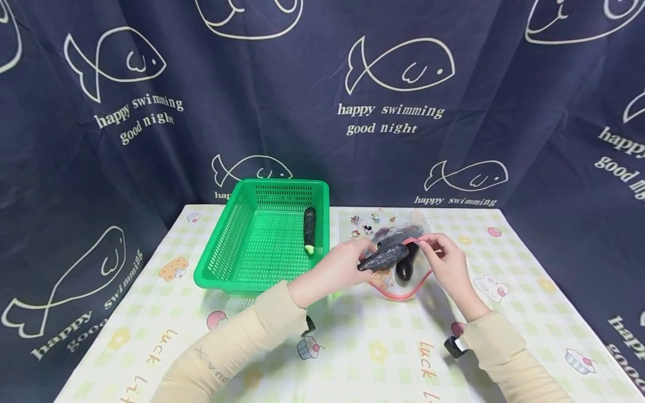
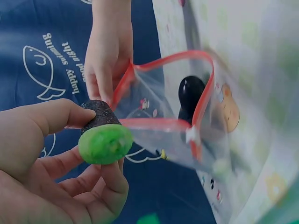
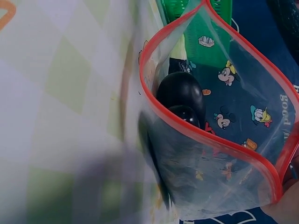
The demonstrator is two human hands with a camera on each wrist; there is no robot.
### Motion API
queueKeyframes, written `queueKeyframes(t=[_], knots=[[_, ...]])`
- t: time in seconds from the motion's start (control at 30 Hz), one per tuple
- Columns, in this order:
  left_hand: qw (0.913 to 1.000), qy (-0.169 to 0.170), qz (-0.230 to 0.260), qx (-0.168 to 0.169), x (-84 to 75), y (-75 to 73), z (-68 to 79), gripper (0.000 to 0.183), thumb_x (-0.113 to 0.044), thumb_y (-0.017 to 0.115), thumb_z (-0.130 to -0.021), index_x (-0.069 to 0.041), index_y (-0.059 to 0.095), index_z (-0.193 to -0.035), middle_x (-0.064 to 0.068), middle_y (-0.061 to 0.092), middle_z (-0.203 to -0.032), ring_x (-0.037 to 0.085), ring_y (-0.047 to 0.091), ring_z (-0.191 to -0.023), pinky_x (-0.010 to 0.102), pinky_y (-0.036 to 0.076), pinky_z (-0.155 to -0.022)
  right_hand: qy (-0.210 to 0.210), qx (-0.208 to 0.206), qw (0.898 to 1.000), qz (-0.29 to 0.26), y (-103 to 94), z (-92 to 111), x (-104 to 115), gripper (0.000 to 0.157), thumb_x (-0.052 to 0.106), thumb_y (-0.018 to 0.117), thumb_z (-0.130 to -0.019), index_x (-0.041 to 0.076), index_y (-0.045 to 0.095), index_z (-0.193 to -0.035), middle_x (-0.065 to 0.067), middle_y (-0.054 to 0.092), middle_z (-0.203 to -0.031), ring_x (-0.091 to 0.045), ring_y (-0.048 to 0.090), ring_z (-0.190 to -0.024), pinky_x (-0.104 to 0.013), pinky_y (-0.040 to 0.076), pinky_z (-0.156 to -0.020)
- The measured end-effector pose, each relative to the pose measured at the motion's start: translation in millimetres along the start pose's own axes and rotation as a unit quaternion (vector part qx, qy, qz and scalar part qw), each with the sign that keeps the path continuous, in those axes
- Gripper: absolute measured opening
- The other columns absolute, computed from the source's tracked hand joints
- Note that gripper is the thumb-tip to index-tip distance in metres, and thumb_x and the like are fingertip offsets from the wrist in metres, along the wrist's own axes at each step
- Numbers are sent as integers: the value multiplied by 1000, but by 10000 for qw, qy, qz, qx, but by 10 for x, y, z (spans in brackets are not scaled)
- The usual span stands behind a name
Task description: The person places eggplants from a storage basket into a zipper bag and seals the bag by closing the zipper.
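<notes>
My left hand (image 1: 347, 260) grips a dark, rough-skinned zucchini (image 1: 385, 258) above the mouth of a clear zip bag. Its pale green stem end (image 2: 106, 144) faces the left wrist camera. With thumb and fingers, my right hand (image 1: 445, 260) pinches the red rim (image 1: 400, 296) of the bag (image 3: 215, 172), whose mouth gapes wide. Cartoon figures are printed on the plastic. Inside lie shiny black eggplants (image 3: 182, 95), one partly covering another. The right wrist view catches only a bit of the right hand at its lower right edge.
Left of the bag stands a green slotted basket (image 1: 211, 281). Another dark zucchini (image 1: 309, 226) with a pale end lies along its right side. A patterned cloth (image 1: 378, 352) covers the table, and a dark blue fish-print curtain (image 1: 302, 101) hangs behind.
</notes>
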State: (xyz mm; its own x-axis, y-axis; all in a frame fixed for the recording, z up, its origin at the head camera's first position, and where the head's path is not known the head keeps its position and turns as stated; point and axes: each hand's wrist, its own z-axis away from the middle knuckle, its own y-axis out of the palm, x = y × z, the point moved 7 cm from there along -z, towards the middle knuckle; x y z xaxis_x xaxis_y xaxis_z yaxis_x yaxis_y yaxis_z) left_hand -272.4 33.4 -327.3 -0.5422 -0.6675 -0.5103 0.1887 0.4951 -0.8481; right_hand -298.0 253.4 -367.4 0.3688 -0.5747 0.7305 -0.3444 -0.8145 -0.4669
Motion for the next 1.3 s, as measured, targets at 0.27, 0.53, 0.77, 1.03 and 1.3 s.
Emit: queueKeyframes(t=[0.27,0.53,0.77,1.03,1.3], knots=[[10000,-24,-22,-1,-44,217,-8,41,-28,77,-76,-17,60,-111,-3,62,-86,7,55,-73,19,43,-63,-73,1,10000,21,-53,30,353,10,1,62,-88,-4,65,-96,-19,65,-90,2,54,-70,-10,44,-60],[9950,117,-955,-263,-163,354,6,35,-24,71,-80,-14,60,-112,2,63,-99,13,58,-85,25,49,-73,-173,10,9998,39,-32,14,312,11,1,62,-88,-4,65,-97,-20,65,-93,7,54,-72,-8,44,-62],[9815,338,-1760,-678,-286,418,9,31,-23,70,-79,-11,61,-106,3,63,-93,15,59,-85,27,46,-78,-120,14,9999,45,25,-21,17,12,9,64,-89,4,67,-99,-11,67,-94,8,54,-74,-8,44,-62],[9785,128,-1940,-685,-317,572,-47,30,-27,70,-80,-12,60,-104,3,62,-93,17,58,-83,27,50,-73,-138,16,9999,48,26,-11,8,12,14,64,-90,6,67,-98,-1,66,-92,7,55,-74,-9,45,-63],[9765,80,-2057,-644,-366,688,-112,31,-29,71,-79,-11,60,-102,4,62,-93,16,59,-82,26,50,-75,-151,-74,9998,-76,30,1,9,13,15,64,-90,5,67,-96,5,65,-89,6,55,-72,-9,44,-61]])
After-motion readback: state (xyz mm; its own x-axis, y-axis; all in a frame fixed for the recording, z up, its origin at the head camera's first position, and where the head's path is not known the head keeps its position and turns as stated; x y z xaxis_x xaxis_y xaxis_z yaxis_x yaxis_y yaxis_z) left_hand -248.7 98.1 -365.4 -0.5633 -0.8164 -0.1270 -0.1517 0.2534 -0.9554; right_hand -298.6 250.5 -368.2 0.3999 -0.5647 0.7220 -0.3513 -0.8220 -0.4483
